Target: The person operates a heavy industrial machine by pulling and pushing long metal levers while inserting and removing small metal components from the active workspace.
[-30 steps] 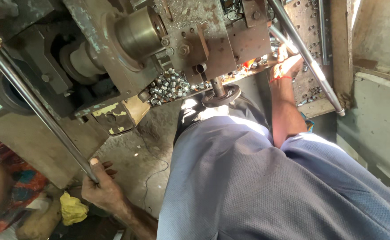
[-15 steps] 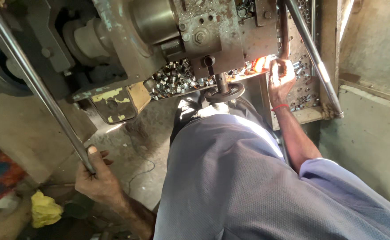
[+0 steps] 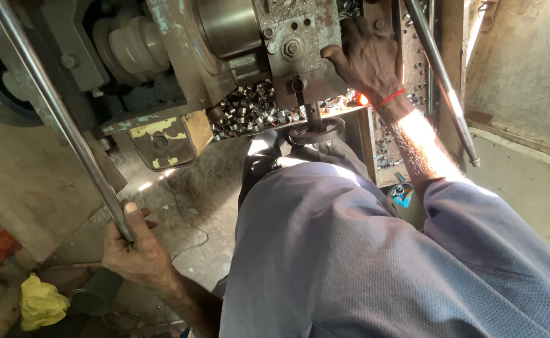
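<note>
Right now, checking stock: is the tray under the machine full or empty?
Well filled: small metal rings lie heaped across the tray, beside the right hand.

A bare concrete floor (image 3: 193, 206) runs under the machine, grey, stained and dusty, with a thin dark cable (image 3: 195, 241) curling across it. Sunlight comes in from the upper right — it falls in a bright patch on the floor and washes out the rough plastered wall (image 3: 525, 69) there. At the lower left lie a crumpled yellow cloth (image 3: 40, 303) and, just beside it, a dark cylindrical can (image 3: 96, 291) — both in shade.
</note>
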Demonstrator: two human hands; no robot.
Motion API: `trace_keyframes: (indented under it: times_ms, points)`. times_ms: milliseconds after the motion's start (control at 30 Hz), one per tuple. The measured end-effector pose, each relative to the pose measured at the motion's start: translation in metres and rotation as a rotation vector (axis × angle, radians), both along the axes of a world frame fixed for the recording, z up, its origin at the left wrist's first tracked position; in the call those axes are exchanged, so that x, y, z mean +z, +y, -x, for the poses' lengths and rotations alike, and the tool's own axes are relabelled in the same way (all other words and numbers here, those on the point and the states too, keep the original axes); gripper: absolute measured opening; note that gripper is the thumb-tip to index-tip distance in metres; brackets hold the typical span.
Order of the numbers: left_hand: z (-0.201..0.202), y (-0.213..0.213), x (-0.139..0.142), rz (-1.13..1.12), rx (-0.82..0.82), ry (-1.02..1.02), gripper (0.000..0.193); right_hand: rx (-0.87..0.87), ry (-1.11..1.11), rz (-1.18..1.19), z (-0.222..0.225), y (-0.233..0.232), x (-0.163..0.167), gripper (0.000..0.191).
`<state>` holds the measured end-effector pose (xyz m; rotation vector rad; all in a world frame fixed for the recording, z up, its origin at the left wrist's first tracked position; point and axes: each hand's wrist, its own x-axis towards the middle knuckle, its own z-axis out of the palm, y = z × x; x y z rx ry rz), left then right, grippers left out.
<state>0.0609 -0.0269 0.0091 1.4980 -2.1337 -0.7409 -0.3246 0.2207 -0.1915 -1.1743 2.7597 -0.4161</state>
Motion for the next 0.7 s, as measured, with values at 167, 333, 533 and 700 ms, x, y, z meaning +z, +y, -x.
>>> trace_keyframes:
  times_ms: [167, 333, 533, 700]
  points:
    - [0.002, 0.000, -0.001, -0.021, 0.028, -0.009, 0.039, -0.038, -0.083, -0.316, 0.007, -0.010, -0.009, 0.097]
    - [0.005, 0.000, 0.000, -0.028, 0.015, 0.025, 0.037, 0.048, -0.111, 0.013, 0.019, -0.004, -0.019, 0.101]
    - [0.005, 0.000, -0.001, -0.045, 0.013, 0.045, 0.036, 0.050, -0.180, 0.263, 0.016, 0.024, -0.024, 0.091]
    - [0.007, 0.001, -0.001, -0.046, 0.036, 0.027, 0.037, -0.026, -0.163, 0.277, 0.005, 0.023, -0.015, 0.087]
